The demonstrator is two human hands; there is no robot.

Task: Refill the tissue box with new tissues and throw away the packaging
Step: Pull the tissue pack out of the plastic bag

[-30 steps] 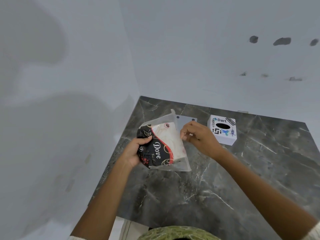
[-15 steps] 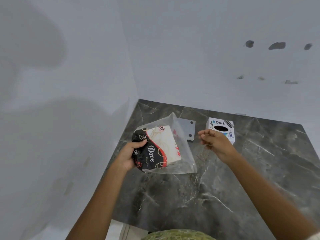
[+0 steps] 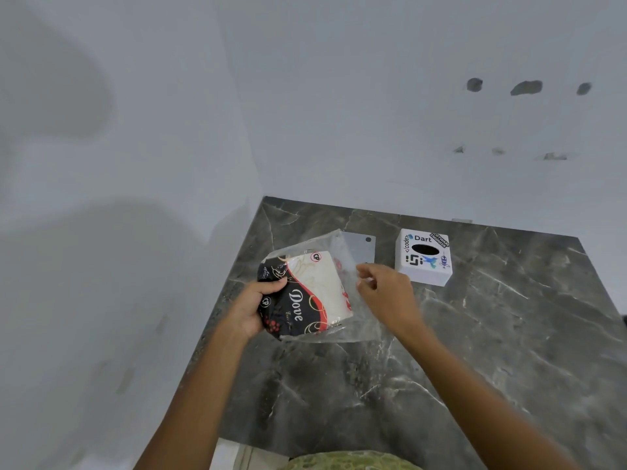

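Observation:
A black, red and cream tissue pack (image 3: pixel 312 296) marked "Dove" sits inside a clear plastic wrapper (image 3: pixel 359 320). My left hand (image 3: pixel 252 305) grips the pack's left end and holds it above the dark marble counter (image 3: pixel 441 368). My right hand (image 3: pixel 386 293) touches the wrapper's loose right side, thumb and fingers pinched at the clear film. The white cube tissue box (image 3: pixel 424 256), with stickers and a dark oval slot on top, stands on the counter behind my right hand, apart from both hands.
A flat grey plate (image 3: pixel 361 249) with a dark hole lies on the counter behind the pack, left of the box. White walls close the counter at the back and left. A green patterned thing (image 3: pixel 349 462) shows at the bottom edge.
My right hand left the wrapper, drew away to the right, and has now come back to the film's right side. My left hand has kept hold of the pack.

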